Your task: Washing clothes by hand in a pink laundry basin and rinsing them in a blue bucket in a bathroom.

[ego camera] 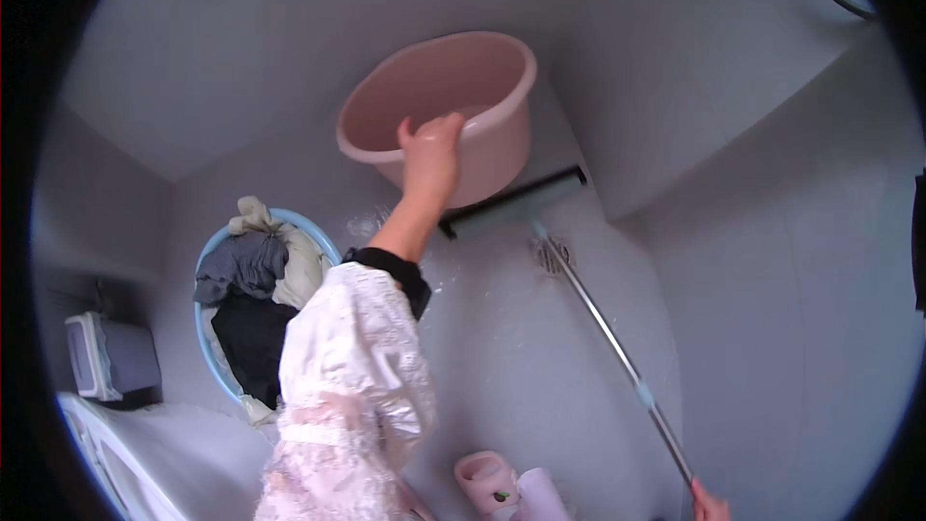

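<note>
A large pink plastic basin (pixel 499 152) is tilted near the top middle, and my left hand (pixel 432 152) grips its near rim, thumb and fingers over the edge. Its base is close to a floor squeegee (pixel 517 201) with a black-edged head; whether they touch, I cannot tell. The squeegee's metal pole (pixel 604 325) runs down to the lower right, where my right hand (pixel 709 503) is closed around it at the picture's bottom edge. Drops of water lie on the grey floor.
Left of my arm stands a light blue tub (pixel 206 333) of grey, black and cream clothes. A floor drain (pixel 553 255) lies under the pole. Pink slippers (pixel 486 481) show at the bottom, a grey bin (pixel 126 358) and a white fixture (pixel 181 456) at left. Walls bound the top and right.
</note>
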Available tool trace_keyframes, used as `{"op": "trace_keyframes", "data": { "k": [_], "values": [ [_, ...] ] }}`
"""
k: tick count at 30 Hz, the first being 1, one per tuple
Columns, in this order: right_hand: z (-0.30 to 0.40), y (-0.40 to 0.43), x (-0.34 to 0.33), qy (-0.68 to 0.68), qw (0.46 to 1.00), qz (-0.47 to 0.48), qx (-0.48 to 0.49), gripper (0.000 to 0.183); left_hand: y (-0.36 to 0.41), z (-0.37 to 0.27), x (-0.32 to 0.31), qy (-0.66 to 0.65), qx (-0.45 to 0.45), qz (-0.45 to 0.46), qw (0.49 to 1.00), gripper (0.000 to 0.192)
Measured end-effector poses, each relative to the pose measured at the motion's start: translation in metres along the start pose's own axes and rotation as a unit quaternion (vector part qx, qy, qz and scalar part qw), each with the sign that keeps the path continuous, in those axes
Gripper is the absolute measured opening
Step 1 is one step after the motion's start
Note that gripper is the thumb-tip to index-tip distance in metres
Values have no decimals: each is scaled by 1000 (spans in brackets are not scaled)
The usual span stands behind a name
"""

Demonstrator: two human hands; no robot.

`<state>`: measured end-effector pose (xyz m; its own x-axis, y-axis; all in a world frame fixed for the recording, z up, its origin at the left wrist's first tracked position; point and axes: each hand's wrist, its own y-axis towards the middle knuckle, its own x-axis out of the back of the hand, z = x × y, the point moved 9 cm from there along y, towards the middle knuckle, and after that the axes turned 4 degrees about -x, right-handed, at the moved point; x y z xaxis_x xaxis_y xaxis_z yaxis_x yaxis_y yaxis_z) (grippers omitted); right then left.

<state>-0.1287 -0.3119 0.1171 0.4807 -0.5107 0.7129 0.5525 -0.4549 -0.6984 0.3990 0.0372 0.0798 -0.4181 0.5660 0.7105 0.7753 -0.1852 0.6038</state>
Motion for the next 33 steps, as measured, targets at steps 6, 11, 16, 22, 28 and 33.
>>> {"op": "trace_keyframes", "data": {
  "k": [6, 11, 16, 22, 28, 33],
  "values": [
    [-102, -90, -56, 71, 997, -27, -10, 36, -5, -59, -21, -4, -16, -3, 1000, 53],
    [-136, -115, -82, 123, 984, -113, 65, 41, -41, -81, -7, -181, 29, 287, 940, 59],
    [-68, -97, -63, 167, 986, -13, -21, 29, -117, -55, 80, -73, -27, 594, 801, 46],
    [-9, -101, -62, 172, 967, -85, 165, 31, -112, -75, 264, -108, 42, 511, 852, 40],
    [-35, -113, -35, 149, 957, -171, 183, 31, -113, -97, 329, -150, 103, 339, 923, 36],
    [-119, -181, -17, 153, 975, -122, 107, 32, -91, -163, 321, -152, 40, 303, 940, 36]
  ]
}}
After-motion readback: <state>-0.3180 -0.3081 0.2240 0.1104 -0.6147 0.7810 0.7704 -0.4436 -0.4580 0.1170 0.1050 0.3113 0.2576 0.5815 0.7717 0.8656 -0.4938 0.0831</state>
